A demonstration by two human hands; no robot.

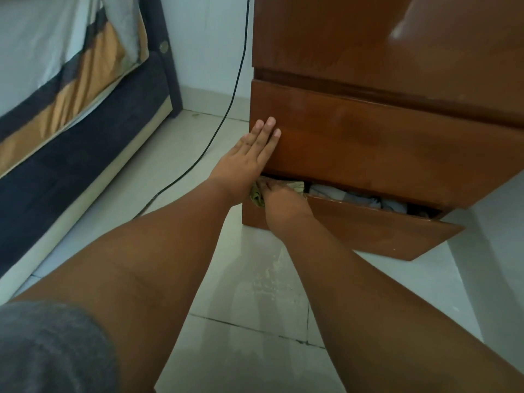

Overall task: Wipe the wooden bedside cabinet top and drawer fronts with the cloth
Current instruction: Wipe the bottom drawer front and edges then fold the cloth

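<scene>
A: Position of the cloth (256,197)?

B: Olive-coloured and bunched at the left end of the lower drawer (368,231), on its top edge, just under the drawer front above (382,143). Part of it was hidden by the hand.

A: State of the right grip (283,202)?

B: Curled over the cloth and holding it, with the fingers reaching into the gap between the two drawers.

A: Left grip (246,157)?

B: Flat and empty. The fingers were straight and together, lying on the left edge of the upper drawer front, just above the right hand.

A: Condition of the wooden bedside cabinet (368,38)?

B: Glossy brown. The lower drawer stood ajar and skewed, its right end further out. Folded grey and white fabric (326,191) showed inside.

A: Surroundings?

B: A pale tiled floor (255,293). A black cable (235,89) ran down the wall and across the tiles, left of the cabinet. A dark-based bed (71,154) with a striped sheet stood further left.
</scene>
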